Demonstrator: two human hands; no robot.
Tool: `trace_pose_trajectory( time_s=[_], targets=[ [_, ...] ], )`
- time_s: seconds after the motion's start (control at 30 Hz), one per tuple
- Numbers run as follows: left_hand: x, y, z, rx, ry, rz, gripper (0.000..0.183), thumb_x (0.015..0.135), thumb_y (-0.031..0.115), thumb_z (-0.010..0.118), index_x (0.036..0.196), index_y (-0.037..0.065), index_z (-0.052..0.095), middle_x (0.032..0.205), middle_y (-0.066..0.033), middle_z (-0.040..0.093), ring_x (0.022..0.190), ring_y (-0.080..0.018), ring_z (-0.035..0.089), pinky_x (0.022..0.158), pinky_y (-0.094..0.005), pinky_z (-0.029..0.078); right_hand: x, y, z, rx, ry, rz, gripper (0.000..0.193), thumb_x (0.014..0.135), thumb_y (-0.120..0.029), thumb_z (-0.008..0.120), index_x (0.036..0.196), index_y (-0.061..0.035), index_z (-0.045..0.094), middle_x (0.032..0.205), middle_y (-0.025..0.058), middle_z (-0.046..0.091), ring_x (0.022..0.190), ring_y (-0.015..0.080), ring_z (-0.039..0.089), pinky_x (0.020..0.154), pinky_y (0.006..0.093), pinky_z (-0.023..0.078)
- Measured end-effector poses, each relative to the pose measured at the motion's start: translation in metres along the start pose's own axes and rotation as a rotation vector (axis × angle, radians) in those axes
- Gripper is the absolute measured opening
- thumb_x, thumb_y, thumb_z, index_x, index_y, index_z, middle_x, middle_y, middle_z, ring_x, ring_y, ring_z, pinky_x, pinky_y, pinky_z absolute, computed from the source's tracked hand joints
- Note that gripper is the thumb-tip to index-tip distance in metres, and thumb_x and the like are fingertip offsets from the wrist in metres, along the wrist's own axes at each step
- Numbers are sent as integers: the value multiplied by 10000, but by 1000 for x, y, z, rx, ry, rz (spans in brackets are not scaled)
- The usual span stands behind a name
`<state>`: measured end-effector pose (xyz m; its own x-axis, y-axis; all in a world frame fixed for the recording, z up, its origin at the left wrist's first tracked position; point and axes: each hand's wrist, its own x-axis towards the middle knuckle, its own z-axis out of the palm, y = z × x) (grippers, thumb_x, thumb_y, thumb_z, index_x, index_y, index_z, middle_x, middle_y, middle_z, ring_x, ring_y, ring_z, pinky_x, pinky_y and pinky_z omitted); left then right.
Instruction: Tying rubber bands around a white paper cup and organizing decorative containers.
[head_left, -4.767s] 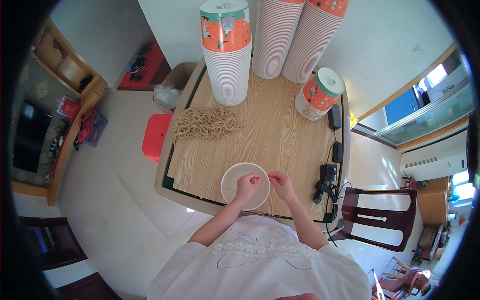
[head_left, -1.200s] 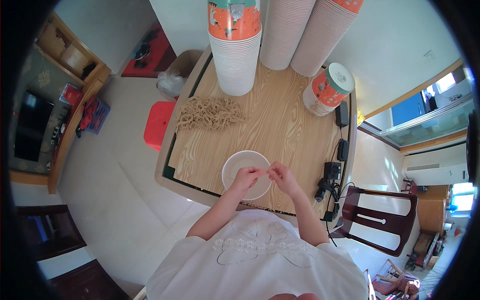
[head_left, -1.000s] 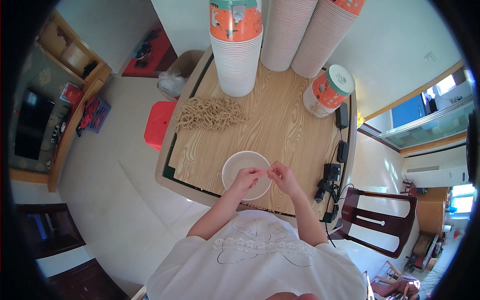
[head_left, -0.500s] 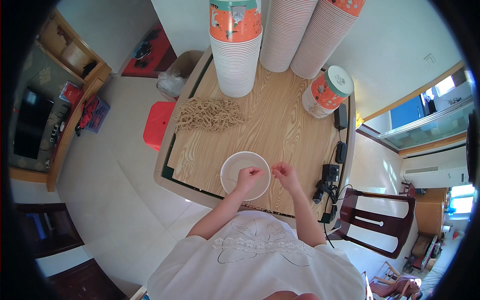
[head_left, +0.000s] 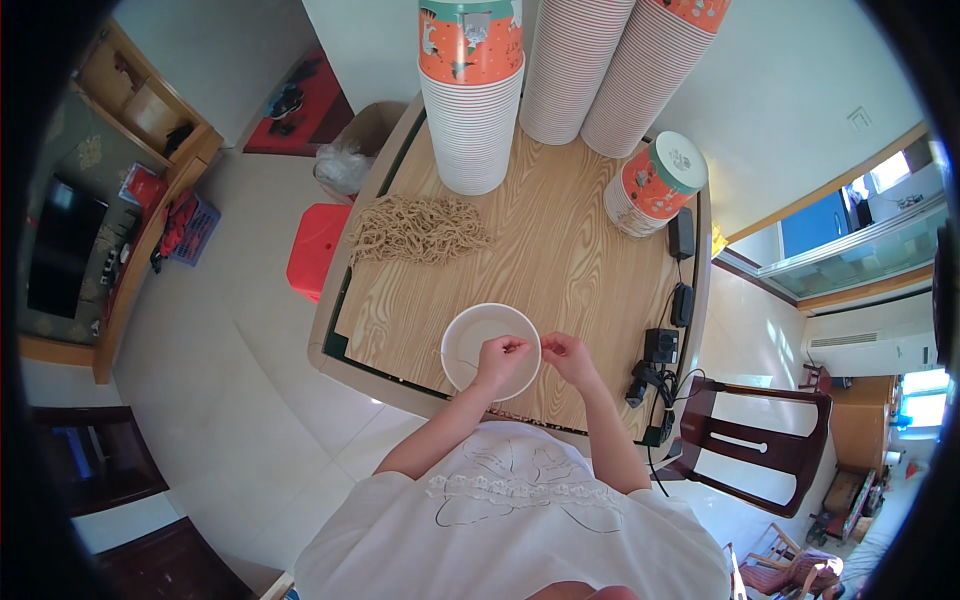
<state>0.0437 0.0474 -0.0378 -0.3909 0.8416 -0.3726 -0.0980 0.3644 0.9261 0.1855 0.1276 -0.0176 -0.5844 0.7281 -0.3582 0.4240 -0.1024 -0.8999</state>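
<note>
A white paper bucket (head_left: 463, 322) stands near the table's front edge. A thin tan cord (head_left: 468, 362) shows inside it, with a short end poking out past the left rim. My left hand (head_left: 499, 358) is over the bucket's mouth, its fingers pinched on what looks like that cord. Just outside the right rim, my right hand (head_left: 567, 356) is closed in a pinch close to the left fingertips; whatever lies between its fingers is too small to make out. A loose pile of tan cords (head_left: 420, 229) lies at the table's left side.
Tall stacks of nested paper buckets (head_left: 473, 130) line the table's back. A shorter stack with an orange-printed bucket (head_left: 655, 185) stands back right. Black power adapters (head_left: 661, 346) and cables run along the right edge. A red stool (head_left: 317, 250) and a dark wooden chair (head_left: 760, 445) flank the table.
My right hand has moved slightly left, up to the bucket's rim, and its fingers have drawn together. My left hand and the bucket have barely moved.
</note>
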Motion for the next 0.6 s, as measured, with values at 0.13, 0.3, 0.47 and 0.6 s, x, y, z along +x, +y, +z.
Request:
trace_pose_trajectory(
  time_s=[0.13, 0.3, 0.47, 0.6],
  targets=[
    [-1, -4, 1, -17, -15, 1, 129, 731, 104, 640, 804, -1, 641, 717, -33, 612, 644, -74, 534, 592, -214, 435, 0, 0, 0, -7, -9, 7, 153, 751, -16, 593, 904, -4, 590, 774, 24, 609, 689, 78, 552, 638, 219, 454],
    [-4, 0, 3, 18, -21, 5, 131, 731, 106, 640, 801, -5, 641, 709, -37, 612, 646, -75, 536, 593, -212, 435, 1, 3, 0, -3, -8, 9, 157, 752, -15, 592, 909, -5, 588, 783, 28, 610, 699, 80, 557, 648, 218, 456],
    [-3, 1, 3, 6, 17, 19, 132, 735, 107, 638, 800, -8, 642, 698, -41, 612, 645, -77, 536, 594, -213, 436, 1, 2, 0, 16, -15, 3, 161, 751, -6, 593, 912, -5, 584, 787, 29, 609, 703, 81, 557, 648, 218, 458],
    [-2, 0, 3, -20, 26, -3, 134, 739, 109, 638, 808, -6, 642, 713, -37, 614, 649, -78, 535, 597, -212, 436, 1, 2, 0, 7, -12, -8, 162, 749, -2, 593, 911, -7, 582, 786, 26, 606, 703, 80, 555, 645, 217, 458]
  ],
)
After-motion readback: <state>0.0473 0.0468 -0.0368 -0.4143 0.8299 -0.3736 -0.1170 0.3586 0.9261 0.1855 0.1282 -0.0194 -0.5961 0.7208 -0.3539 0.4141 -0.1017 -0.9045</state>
